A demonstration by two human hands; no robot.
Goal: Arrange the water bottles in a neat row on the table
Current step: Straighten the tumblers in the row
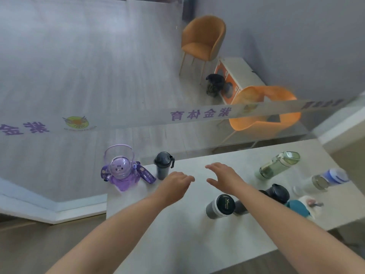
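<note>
I am holding both hands out over the middle of the pale tabletop (177,234), and neither is touching a bottle. My left hand (174,184) is hovering palm down with its grip loosely curled and empty, just beside the dark tumbler (163,165). My right hand (225,175) is hovering with its grip spread wide, fingers fanned, holding nothing.

I am counting seven bottles standing or lying on the tabletop. Two are standing side by side at the far left edge: the purple bottle (121,171) with a hoop handle and strap, and the dark tumbler next to it. Five are clustered at the right: a grey bottle with a black lid (220,206), a black-capped bottle (276,193) partly hidden behind my right forearm, a teal one (298,208) with something white beside it that is too blurred to name, a clear green bottle (278,165) lying tilted, and a blue-and-white bottle (329,177) lying on its side.
</note>
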